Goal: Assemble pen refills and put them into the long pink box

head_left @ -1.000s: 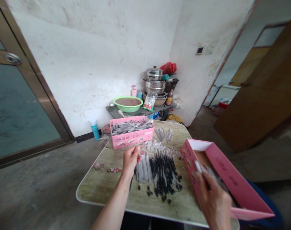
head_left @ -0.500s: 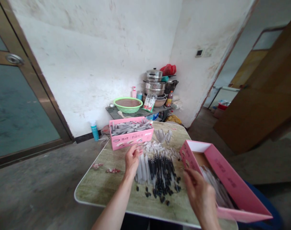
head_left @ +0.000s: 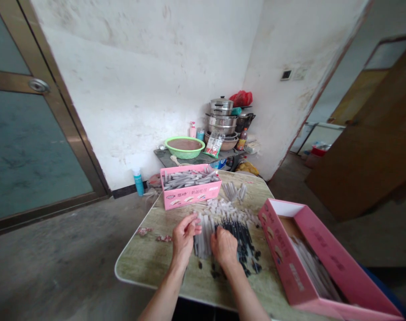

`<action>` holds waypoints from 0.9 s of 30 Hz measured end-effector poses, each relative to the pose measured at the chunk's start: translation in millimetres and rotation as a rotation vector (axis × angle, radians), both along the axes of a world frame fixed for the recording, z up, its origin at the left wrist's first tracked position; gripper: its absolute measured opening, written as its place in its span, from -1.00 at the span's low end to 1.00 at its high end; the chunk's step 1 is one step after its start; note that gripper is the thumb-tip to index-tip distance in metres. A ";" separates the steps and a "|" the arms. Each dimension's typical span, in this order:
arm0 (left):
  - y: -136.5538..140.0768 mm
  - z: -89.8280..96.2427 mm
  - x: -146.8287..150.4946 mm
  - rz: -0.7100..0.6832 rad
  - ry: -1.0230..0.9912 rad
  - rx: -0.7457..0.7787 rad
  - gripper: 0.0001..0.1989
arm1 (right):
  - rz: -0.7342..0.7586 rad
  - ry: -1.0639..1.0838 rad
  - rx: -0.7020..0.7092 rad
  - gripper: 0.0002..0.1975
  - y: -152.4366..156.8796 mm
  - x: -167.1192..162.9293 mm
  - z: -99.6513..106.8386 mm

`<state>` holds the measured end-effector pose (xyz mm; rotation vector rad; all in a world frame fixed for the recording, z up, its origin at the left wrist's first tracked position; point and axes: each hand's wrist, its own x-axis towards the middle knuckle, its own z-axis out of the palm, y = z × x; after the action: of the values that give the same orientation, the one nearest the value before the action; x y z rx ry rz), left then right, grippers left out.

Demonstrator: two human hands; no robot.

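Left hand (head_left: 184,237) by the clear tubes (head_left: 205,243), right hand (head_left: 225,246) over the black rods (head_left: 245,236).
Both curl their fingers; whether they grip anything, I cannot tell. Tubes and rods lie side by side on the counter (head_left: 144,261), near two pink boxes (head_left: 193,195).

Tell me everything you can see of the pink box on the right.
The pink box is long, open-topped and looks like cardboard, with printed walls, a white inner far end and a brown patch inside. It sits slantwise on the table, near end toward the lower right. Translucent sticks lie lengthwise inside.
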<state>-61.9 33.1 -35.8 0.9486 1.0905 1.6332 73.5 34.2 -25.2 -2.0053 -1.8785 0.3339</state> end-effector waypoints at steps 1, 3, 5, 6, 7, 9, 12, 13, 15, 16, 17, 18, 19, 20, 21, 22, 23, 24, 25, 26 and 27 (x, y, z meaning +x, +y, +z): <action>-1.1 1.3 -0.4 -0.005 0.000 -0.009 -0.55 | 0.002 0.039 0.000 -0.81 -1.2 2.5 3.8; -4.6 6.3 -0.3 -0.032 -0.002 -0.030 -0.55 | 0.025 0.142 -0.010 -0.79 -7.9 8.5 12.4; -10.0 15.0 1.1 -0.112 -0.009 -0.046 -0.56 | 0.078 0.258 -0.039 -0.73 -19.9 14.8 20.4; -13.3 20.3 2.6 -0.175 -0.021 -0.046 -0.56 | 0.117 0.382 -0.076 -0.69 -27.3 17.8 23.5; -16.8 25.8 4.5 -0.245 -0.044 -0.041 -0.56 | 0.158 0.557 -0.132 -0.67 -35.2 20.5 25.8; -24.0 36.3 9.8 -0.371 -0.101 -0.027 -0.58 | 0.235 1.007 -0.285 -0.68 -50.6 24.6 27.7; -33.1 46.7 19.3 -0.493 -0.162 -0.045 -0.63 | 0.286 1.521 -0.446 -0.69 -68.9 26.5 25.1; -35.4 48.5 22.4 -0.526 -0.172 -0.063 -0.64 | 0.284 1.605 -0.459 -0.68 -73.6 25.9 23.3; -39.3 50.4 27.7 -0.576 -0.198 -0.099 -0.65 | 0.262 1.740 -0.443 -0.65 -81.3 23.6 19.4; -40.8 50.9 29.7 -0.588 -0.214 -0.110 -0.63 | 0.250 1.795 -0.434 -0.66 -84.5 22.1 17.7; -42.1 51.3 31.5 -0.597 -0.227 -0.116 -0.62 | 0.243 1.844 -0.431 -0.67 -87.5 20.5 16.3; -43.4 51.7 33.0 -0.605 -0.237 -0.119 -0.61 | 0.238 1.884 -0.439 -0.68 -90.2 19.0 15.6; -44.5 52.1 34.4 -0.614 -0.244 -0.122 -0.60 | 0.230 1.915 -0.449 -0.69 -92.5 17.7 15.6; -45.7 52.6 35.8 -0.622 -0.250 -0.126 -0.61 | 0.223 1.934 -0.461 -0.70 -94.4 16.6 16.3; -47.0 53.1 37.3 -0.627 -0.253 -0.130 -0.63 | 0.214 1.941 -0.469 -0.71 -95.7 15.8 17.8; -48.4 53.5 38.9 -0.629 -0.256 -0.132 -0.65 | 0.206 1.933 -0.461 -0.70 -96.4 15.3 20.1; -49.8 53.6 40.7 -0.624 -0.260 -0.130 -0.67 | 0.201 1.902 -0.439 -0.69 -96.6 15.1 22.8; -51.1 53.5 42.5 -0.612 -0.264 -0.124 -0.67 | 0.201 1.845 -0.398 -0.67 -96.3 15.2 25.6; -51.9 53.1 43.9 -0.594 -0.266 -0.117 -0.67 | 0.208 1.754 -0.343 -0.65 -95.9 15.7 28.1; -52.0 52.6 44.4 -0.572 -0.264 -0.112 -0.67 | 0.218 1.625 -0.270 -0.63 -95.7 16.4 29.8; -50.9 52.2 43.8 -0.535 -0.260 -0.110 -0.67 | 0.226 1.456 -0.174 -0.61 -95.8 17.2 30.0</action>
<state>-18.1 -17.9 16.4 0.8376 0.6666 1.1999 90.7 -61.6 4.9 -0.9441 -1.0409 1.5199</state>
